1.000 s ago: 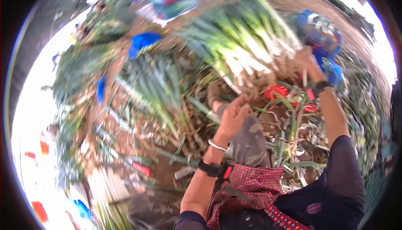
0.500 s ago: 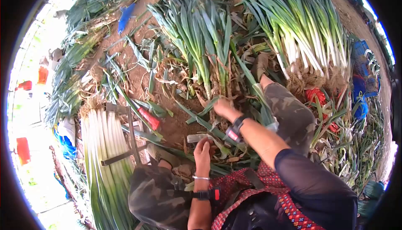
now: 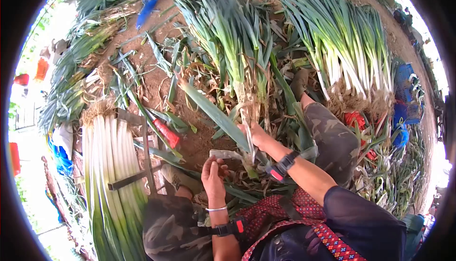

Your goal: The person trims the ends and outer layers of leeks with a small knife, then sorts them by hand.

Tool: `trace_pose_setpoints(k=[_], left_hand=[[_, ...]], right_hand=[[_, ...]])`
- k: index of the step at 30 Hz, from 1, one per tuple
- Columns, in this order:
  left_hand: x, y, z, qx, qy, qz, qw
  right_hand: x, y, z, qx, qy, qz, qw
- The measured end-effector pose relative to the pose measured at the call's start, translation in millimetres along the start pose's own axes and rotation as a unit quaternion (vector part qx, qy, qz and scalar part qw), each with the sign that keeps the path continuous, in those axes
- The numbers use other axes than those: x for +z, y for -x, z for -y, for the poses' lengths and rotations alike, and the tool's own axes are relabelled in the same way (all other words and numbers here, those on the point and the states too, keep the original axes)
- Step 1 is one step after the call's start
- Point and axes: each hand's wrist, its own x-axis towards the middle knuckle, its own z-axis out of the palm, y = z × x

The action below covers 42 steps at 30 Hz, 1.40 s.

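Leaf-strewn brown soil point(image 3: 202, 140); right hand point(image 3: 259, 137) touching leeks point(image 3: 236, 66)

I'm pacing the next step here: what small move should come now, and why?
Probably bring the left hand across to steady the leek: the right hand seems closed around its lower end, while the left is apart from it, with nothing plainly in its grip.

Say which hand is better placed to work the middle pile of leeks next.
The right hand, most likely. It is at the lower end of the middle pile of leeks, while the left hand sits lower in the view, fingers curled, farther from those leeks.
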Motion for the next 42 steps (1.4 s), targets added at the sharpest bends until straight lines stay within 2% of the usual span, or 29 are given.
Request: trace_pose_setpoints(k=[2, 3, 4, 5, 6, 7, 9, 10, 12, 13, 14, 15, 16, 18, 20, 22, 25, 28, 29, 30, 32, 33, 35, 36, 37, 38, 40, 42], left_hand=[[7.1, 4.0, -9.5, 0.019, -0.004, 0.008, 1.000], [12.5, 6.3, -15.6, 0.029, -0.003, 0.015, 0.999], [17.8, 8.1, -21.0, 0.037, -0.002, 0.022, 0.999], [23.5, 7.1, -24.3, 0.057, -0.028, 0.050, 0.997], [31.5, 2.4, -19.8, 0.072, -0.037, 0.083, 0.993], [41.0, -3.8, -9.8, 0.086, -0.046, 0.114, 0.989], [76.7, -6.0, -2.0, -0.003, 0.011, 0.157, 0.988], [97.3, -3.6, 0.6, -0.106, 0.077, 0.163, 0.978], [101.1, -29.4, 24.7, -0.148, 0.130, 0.184, 0.963], [94.9, -40.5, 37.0, -0.147, 0.121, 0.150, 0.970], [84.4, -47.7, 51.0, -0.149, 0.111, 0.114, 0.976], [69.3, -48.4, 60.6, -0.149, 0.166, 0.139, 0.965], [64.1, -32.9, 55.7, -0.176, 0.206, 0.122, 0.955], [43.3, -22.1, 66.4, -0.177, 0.179, 0.099, 0.963], [35.4, -6.7, 68.3, -0.178, 0.141, 0.099, 0.969], [28.1, -3.4, 78.3, -0.157, 0.090, 0.142, 0.973], [18.2, -1.9, 70.3, -0.192, 0.019, 0.139, 0.971], [4.9, -15.7, 50.0, -0.100, -0.121, 0.126, 0.980], [2.7, -19.4, 41.8, -0.066, -0.165, 0.124, 0.976], [17.2, -15.3, 28.3, -0.116, -0.124, 0.037, 0.985], [18.7, -43.5, 66.2, 0.027, -0.121, 0.024, 0.992], [18.1, -50.2, 70.0, 0.021, -0.115, 0.030, 0.993], [22.4, -56.5, 75.8, 0.006, -0.104, 0.051, 0.993], [33.1, -42.6, 57.9, -0.018, -0.043, 0.087, 0.995], [37.6, -35.1, 50.7, -0.046, 0.010, 0.116, 0.992], [41.4, -30.0, 43.3, -0.071, 0.065, 0.144, 0.985], [48.6, -17.3, 30.5, -0.086, 0.131, 0.185, 0.970], [61.0, -13.5, 21.1, -0.082, 0.177, 0.236, 0.952]], right_hand=[[-6.1, 44.5, 27.7, -0.080, -0.040, 0.000, 0.996], [-14.8, 77.9, 51.2, -0.136, -0.042, 0.038, 0.989], [-25.5, 115.5, 71.3, -0.083, -0.039, 0.078, 0.993], [-37.9, 155.3, 96.2, -0.027, -0.041, 0.179, 0.983], [-43.3, 181.2, 94.3, -0.018, -0.028, 0.198, 0.980], [-40.6, 197.8, 71.4, -0.013, -0.001, 0.172, 0.985], [-27.3, 219.4, 19.3, 0.012, 0.054, 0.126, 0.990], [-14.3, 220.9, -20.6, 0.020, 0.075, 0.091, 0.993], [-5.7, 251.9, 8.2, 0.032, 0.170, 0.175, 0.969], [-7.1, 249.6, -32.3, -0.021, 0.195, 0.171, 0.966], [-8.5, 263.4, -4.0, 0.026, 0.216, 0.198, 0.956], [-16.6, 252.6, -21.0, -0.008, 0.274, 0.202, 0.940], [-25.3, 235.3, -40.1, -0.044, 0.332, 0.206, 0.920], [-31.1, 197.8, -26.6, -0.003, 0.280, 0.069, 0.958], [-27.2, 164.8, 12.1, -0.012, 0.365, 0.020, 0.931], [-5.8, 124.9, 20.3, 0.002, 0.431, -0.006, 0.903], [9.3, 77.5, -3.6, -0.023, 0.373, 0.038, 0.927], [25.5, 81.6, -14.1, -0.131, 0.392, -0.044, 0.910], [31.8, 90.2, -11.8, -0.121, 0.414, -0.048, 0.901], [40.1, 94.6, -10.3, -0.119, 0.397, -0.050, 0.909], [53.3, 102.3, -8.7, -0.115, 0.360, -0.057, 0.924], [56.9, 111.6, -0.2, -0.141, 0.350, -0.061, 0.924], [51.3, 130.1, 5.3, -0.115, 0.169, -0.052, 0.978], [45.4, 137.9, 4.3, -0.102, 0.078, -0.049, 0.991], [39.9, 144.9, -0.7, -0.063, -0.084, -0.053, 0.993], [43.5, 157.5, 9.5, -0.061, -0.249, -0.077, 0.964], [31.6, 152.9, -0.8, -0.113, -0.111, -0.148, 0.976], [19.9, 140.4, 10.4, 0.028, -0.202, -0.054, 0.977]])
